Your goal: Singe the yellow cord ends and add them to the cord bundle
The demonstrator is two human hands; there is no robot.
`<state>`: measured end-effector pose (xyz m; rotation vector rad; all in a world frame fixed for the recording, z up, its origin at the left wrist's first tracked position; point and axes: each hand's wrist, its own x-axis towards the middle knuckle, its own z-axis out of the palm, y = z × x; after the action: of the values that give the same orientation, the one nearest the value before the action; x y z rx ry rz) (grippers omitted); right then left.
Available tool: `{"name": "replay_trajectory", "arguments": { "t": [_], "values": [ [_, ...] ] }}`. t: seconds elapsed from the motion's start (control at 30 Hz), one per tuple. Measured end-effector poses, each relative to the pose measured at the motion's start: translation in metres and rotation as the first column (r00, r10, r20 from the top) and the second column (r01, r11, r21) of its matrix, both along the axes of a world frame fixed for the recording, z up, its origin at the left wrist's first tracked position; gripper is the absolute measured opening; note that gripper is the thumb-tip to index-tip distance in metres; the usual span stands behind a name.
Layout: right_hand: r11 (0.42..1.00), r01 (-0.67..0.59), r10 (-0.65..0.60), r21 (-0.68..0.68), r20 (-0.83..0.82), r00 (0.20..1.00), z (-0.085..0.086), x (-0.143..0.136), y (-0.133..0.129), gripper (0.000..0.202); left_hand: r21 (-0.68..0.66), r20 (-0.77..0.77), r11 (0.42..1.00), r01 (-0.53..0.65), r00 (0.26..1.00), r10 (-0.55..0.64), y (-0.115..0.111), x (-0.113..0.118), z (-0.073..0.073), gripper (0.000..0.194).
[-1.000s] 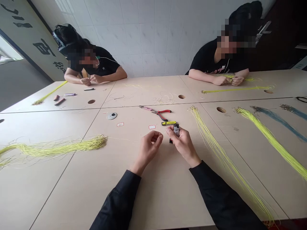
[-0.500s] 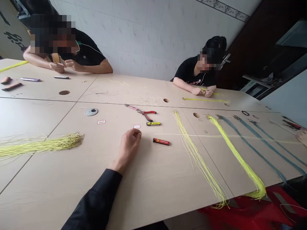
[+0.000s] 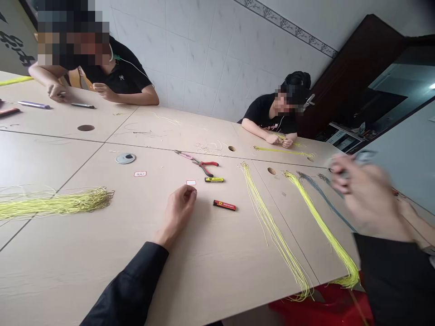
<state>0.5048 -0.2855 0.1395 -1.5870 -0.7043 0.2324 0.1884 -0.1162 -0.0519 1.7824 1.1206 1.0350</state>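
My left hand (image 3: 178, 210) rests on the table with thumb and fingertips pressed together; whatever may be between them is too small to see. Just beyond its fingertips lies a small red-edged white label (image 3: 190, 182). To its right are a red lighter (image 3: 224, 205) and a yellow lighter (image 3: 214, 179), with red-handled pliers (image 3: 203, 165) behind. My right hand (image 3: 370, 194) is raised at the right, smeared by motion, its fingers curled around something greyish I cannot make out. Beneath and beside it lie blue-grey cords (image 3: 321, 194) and a yellow cord bundle (image 3: 319, 217).
Another yellow bundle (image 3: 268, 217) runs to the table's front edge, and a thick one (image 3: 68, 203) lies left. A silver disc (image 3: 125, 158) and second label (image 3: 140, 174) lie left of centre. Two people sit across; another person's arm (image 3: 416, 217) shows at right.
My right hand has come into view from the right, over the blue-grey cords. My left hand stays beside the label. The left person's hands have moved apart. The view has shifted slightly.
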Motion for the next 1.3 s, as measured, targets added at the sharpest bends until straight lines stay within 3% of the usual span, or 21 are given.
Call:
{"name": "replay_trajectory", "arguments": {
  "t": [0.07,0.17,0.23,0.3,0.4,0.5,0.57,0.63,0.7,0.87,1.07,1.3],
  "values": [
    [0.99,-0.067,0.053,-0.126,-0.117,0.992,-0.038,0.001,0.037,0.027,-0.002,0.009,1.0,0.004,1.0,-0.004,0.001,0.001,-0.002,0.016],
    [0.964,-0.082,0.041,-0.251,-0.164,0.986,-0.094,0.005,0.09,0.032,0.001,0.01,1.0,0.011,1.0,-0.011,0.003,0.002,-0.005,0.016],
    [0.953,-0.083,0.034,-0.29,-0.17,0.985,-0.119,0.009,0.119,0.032,0.013,0.005,1.0,0.011,1.0,-0.011,0.005,0.003,-0.006,0.015],
    [0.944,-0.088,0.035,-0.317,-0.169,0.985,-0.132,0.009,0.142,0.032,0.026,0.006,1.0,0.012,1.0,-0.012,0.005,0.003,-0.006,0.014],
    [0.931,-0.135,0.076,-0.338,-0.182,0.98,-0.133,-0.006,0.161,0.029,0.041,0.014,0.999,0.004,1.0,-0.005,0.004,0.003,-0.004,0.015],
    [0.89,-0.308,0.222,-0.335,-0.27,0.937,-0.13,-0.049,0.159,0.026,0.027,0.072,1.0,-0.011,0.997,0.009,0.0,0.003,0.0,0.018],
    [0.81,-0.497,0.373,-0.312,-0.379,0.847,-0.132,-0.088,0.147,0.025,-0.028,0.147,1.0,0.002,0.989,0.002,-0.004,0.004,0.004,0.021],
    [0.661,-0.724,0.566,-0.198,-0.503,0.654,-0.137,-0.125,0.131,0.027,-0.105,0.244,0.993,0.052,0.969,-0.026,-0.008,0.006,0.008,0.022],
    [0.6,-0.785,0.628,-0.151,-0.52,0.58,-0.144,-0.153,0.117,0.031,-0.172,0.346,0.975,0.142,0.935,-0.075,-0.012,0.008,0.011,0.023],
    [0.625,-0.774,0.685,-0.104,-0.402,0.608,-0.157,-0.178,0.103,0.036,-0.299,0.501,0.888,0.35,0.849,-0.166,-0.017,0.013,0.014,0.02],
    [0.642,-0.758,0.72,-0.116,-0.25,0.648,-0.161,-0.172,0.102,0.04,-0.334,0.521,0.884,0.328,0.846,-0.117,-0.013,0.016,0.007,0.017],
    [0.612,-0.787,0.758,-0.083,-0.224,0.613,-0.163,-0.169,0.1,0.038,-0.297,0.494,0.897,0.326,0.857,-0.148,-0.015,0.014,0.009,0.02]
  ]
}}
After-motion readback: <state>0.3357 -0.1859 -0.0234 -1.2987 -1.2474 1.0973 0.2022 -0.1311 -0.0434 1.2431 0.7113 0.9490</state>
